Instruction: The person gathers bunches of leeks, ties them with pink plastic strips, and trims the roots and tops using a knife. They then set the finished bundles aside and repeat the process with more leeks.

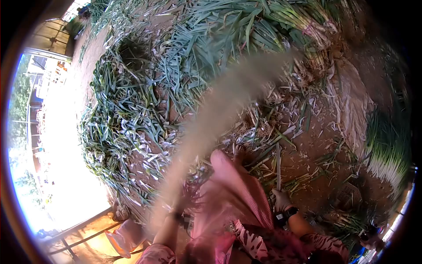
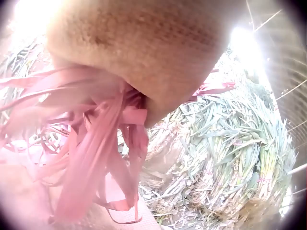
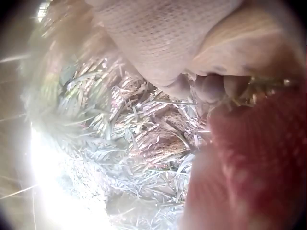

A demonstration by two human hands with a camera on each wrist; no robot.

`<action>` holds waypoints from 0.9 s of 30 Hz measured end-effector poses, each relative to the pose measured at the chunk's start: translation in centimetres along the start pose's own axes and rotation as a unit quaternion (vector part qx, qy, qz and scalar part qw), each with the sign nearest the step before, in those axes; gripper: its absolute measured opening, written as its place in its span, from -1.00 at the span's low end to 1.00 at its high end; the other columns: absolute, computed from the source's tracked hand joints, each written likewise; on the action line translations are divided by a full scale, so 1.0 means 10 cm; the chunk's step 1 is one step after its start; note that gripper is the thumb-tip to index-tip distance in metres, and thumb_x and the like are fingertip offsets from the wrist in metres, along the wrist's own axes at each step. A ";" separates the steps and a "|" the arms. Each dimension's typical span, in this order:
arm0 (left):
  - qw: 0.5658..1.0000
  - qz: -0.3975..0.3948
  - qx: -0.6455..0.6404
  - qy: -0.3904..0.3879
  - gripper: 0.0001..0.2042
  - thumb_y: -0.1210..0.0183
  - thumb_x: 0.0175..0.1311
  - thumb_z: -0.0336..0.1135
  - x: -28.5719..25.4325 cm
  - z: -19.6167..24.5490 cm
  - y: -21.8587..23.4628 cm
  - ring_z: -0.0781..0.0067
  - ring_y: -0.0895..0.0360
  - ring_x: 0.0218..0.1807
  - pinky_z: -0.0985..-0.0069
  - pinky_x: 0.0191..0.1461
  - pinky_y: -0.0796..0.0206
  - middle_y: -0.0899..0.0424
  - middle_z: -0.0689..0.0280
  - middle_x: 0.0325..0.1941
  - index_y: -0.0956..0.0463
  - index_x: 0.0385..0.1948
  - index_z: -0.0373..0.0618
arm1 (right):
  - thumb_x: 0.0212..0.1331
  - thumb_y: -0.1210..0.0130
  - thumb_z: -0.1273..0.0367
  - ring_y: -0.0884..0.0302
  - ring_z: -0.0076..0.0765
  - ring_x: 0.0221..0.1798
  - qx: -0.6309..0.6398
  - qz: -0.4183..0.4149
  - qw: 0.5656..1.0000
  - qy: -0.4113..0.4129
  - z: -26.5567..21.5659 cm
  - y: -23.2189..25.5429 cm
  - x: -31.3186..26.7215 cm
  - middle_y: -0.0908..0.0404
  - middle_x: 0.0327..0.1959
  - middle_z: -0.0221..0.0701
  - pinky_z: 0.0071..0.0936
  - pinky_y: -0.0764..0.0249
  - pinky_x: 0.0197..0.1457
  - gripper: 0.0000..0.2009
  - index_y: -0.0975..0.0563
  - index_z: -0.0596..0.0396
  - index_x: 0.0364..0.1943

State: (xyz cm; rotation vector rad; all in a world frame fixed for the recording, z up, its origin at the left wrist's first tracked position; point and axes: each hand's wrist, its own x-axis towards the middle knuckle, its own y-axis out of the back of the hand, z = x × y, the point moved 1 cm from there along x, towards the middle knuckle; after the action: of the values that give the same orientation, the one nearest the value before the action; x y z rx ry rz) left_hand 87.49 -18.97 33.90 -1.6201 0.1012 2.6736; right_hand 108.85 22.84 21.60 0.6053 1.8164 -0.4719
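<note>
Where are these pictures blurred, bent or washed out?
Head view: a tan streak blurs the middle, edges bend, left side blown out; left wrist: glare upper right, pink strips smeared; right wrist: glare lower left, pink cloth soft.

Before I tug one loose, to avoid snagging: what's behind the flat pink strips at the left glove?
Pale pink cloth shows past the flat pink strips; leafy green onions lie beyond, at right in the left wrist view. What the strips directly cover is hidden.
</note>
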 end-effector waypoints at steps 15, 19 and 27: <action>0.968 0.150 0.167 -0.109 -0.59 -0.14 0.36 0.07 1.50 1.57 0.37 0.60 -0.45 -0.50 0.54 -0.38 -0.28 -0.55 0.43 -0.58 -0.54 -0.53 -0.09 | 0.40 0.00 0.09 -0.43 -0.55 -0.41 -0.002 -0.041 0.992 0.121 -1.73 -1.88 1.20 -0.52 -0.45 -0.55 -0.48 -0.40 -0.22 -0.67 -0.57 0.08 -0.23; 0.964 0.161 0.178 -0.116 -0.63 -0.17 0.35 0.04 2.06 1.87 0.70 0.60 -0.45 -0.50 0.55 -0.43 -0.27 -0.57 0.41 -0.54 -0.57 -0.46 -0.11 | 0.39 -0.04 0.11 -0.47 -0.54 -0.38 0.230 -0.139 0.957 0.106 -2.09 -2.62 1.85 -0.56 -0.36 -0.48 -0.57 -0.43 -0.29 -0.72 -0.53 0.03 -0.13; 0.795 0.040 0.569 -0.208 -0.63 -0.08 0.37 0.03 4.07 2.99 1.21 0.44 -0.62 -0.48 0.34 -0.45 -0.40 -0.66 0.22 -0.54 -0.64 -0.29 -0.11 | 0.35 -0.10 0.09 -0.43 -0.51 -0.41 0.264 0.037 0.957 0.117 -2.90 -4.11 2.47 -0.60 -0.26 -0.45 -0.46 -0.44 -0.34 -0.67 -0.46 -0.03 0.00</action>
State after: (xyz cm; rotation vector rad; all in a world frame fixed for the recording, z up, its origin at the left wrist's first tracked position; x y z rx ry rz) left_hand 41.61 -30.11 12.27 -0.6153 1.4294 2.0683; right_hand 55.59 11.80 8.10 1.1307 1.8850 -0.8765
